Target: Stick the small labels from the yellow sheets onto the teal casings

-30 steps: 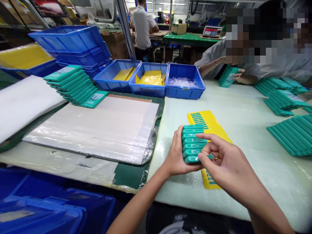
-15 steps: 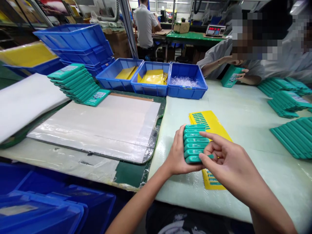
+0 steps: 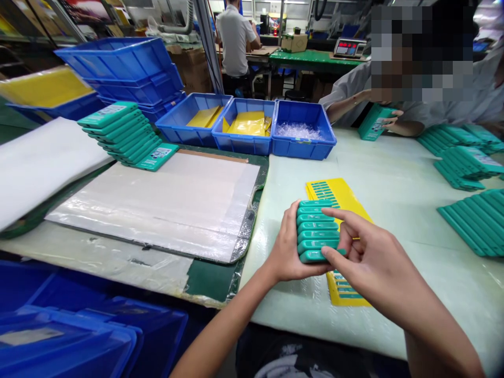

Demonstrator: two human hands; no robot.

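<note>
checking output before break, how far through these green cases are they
Done: a fanned stack of green cases lies left of the blue bins. In hand: both hands, left hand and right hand, hold a small stack of cases over the yellow sheet. Left: rows of green cases at the right.

A fanned stack of teal cases (image 3: 317, 230), about six, stands on edge between both grips, ends overlapping like steps, directly above a yellow label sheet (image 3: 342, 197) lying flat beneath.
</note>
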